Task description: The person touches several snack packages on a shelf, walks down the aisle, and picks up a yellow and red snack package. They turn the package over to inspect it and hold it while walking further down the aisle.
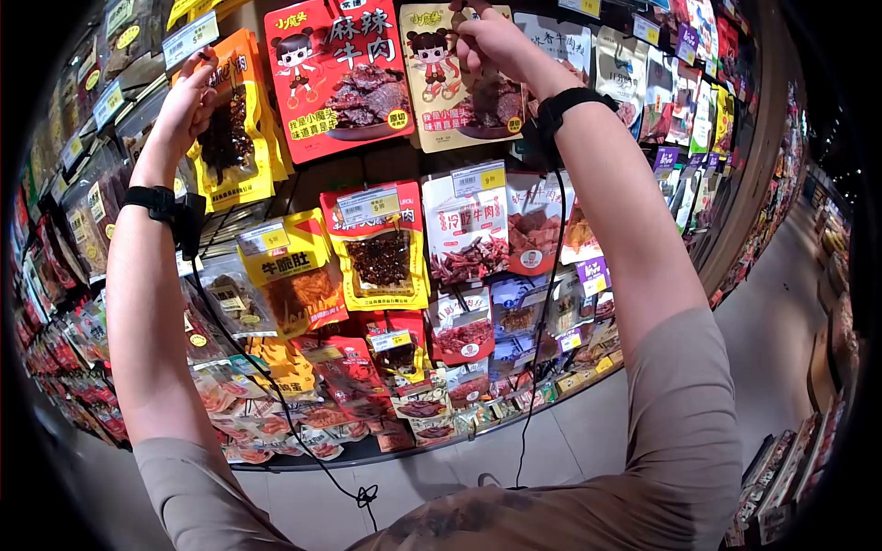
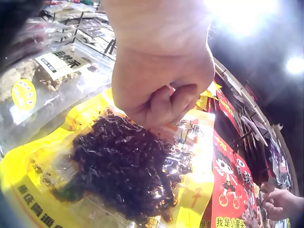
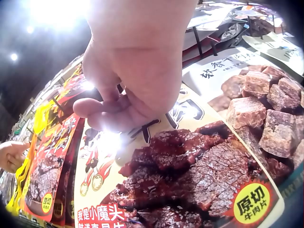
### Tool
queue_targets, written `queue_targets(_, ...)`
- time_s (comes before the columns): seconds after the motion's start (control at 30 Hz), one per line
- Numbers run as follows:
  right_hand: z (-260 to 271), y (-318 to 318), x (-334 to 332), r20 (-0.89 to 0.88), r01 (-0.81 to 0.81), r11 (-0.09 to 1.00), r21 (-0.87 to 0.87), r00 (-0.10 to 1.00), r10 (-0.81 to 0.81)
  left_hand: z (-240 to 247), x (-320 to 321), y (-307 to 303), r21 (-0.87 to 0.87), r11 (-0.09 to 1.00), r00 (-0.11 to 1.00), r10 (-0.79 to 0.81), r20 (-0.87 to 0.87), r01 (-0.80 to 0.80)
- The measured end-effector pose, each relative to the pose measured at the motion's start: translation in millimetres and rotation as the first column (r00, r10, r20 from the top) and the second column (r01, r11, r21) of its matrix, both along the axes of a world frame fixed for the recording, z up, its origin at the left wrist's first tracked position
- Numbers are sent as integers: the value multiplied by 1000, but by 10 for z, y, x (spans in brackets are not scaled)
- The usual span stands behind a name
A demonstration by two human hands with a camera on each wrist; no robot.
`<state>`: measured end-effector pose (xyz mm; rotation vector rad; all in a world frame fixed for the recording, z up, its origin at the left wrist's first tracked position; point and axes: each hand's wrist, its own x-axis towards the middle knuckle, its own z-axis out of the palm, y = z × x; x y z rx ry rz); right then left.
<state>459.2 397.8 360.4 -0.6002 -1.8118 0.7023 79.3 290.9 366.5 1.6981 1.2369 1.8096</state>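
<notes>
My left hand is raised at the upper left edge of a yellow snack bag with dark food in its window. Its fingers are curled, fingertips at a small dark hook tip under a price tag. My right hand overlaps the top of a cream beef-snack pouch, fingers curled at another dark hook tip. Between the hands hangs a red pouch with a cartoon girl on it. Each wrist view shows curled fingers before the pouches; I cannot tell whether either hand touches the packaging.
More hanging packs surround the hands, including a yellow-red bag and a white pouch below. A clear bag hangs left of the yellow one. Black cables dangle from both wrists. Grey floor lies beneath the rack.
</notes>
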Motion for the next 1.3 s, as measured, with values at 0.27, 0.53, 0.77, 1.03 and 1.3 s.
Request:
queue_targets(0.27,1,-4,0,8,-6,1000,-3,1000,6,-20,16,-30,0,1000,1000,14,-14,-14)
queue_targets(0.53,-49,74,-26,-20,-45,999,-12,999,45,-5,13,42,7,998,998,60,23,-61)
queue_targets(0.77,-13,40,-19,-31,-16,999,-31,999,15,6,10,36,-5,1000,1000,14,-17,-14)
queue_targets(1.03,9,30,-23,-23,-22,999,-35,1000,22,12,42,-1,3,999,999,49,-18,-49)
queue_targets(1.3,26,21,-31,-40,-46,998,-47,998,44,17,-12,18,6,999,999,33,-37,-32)
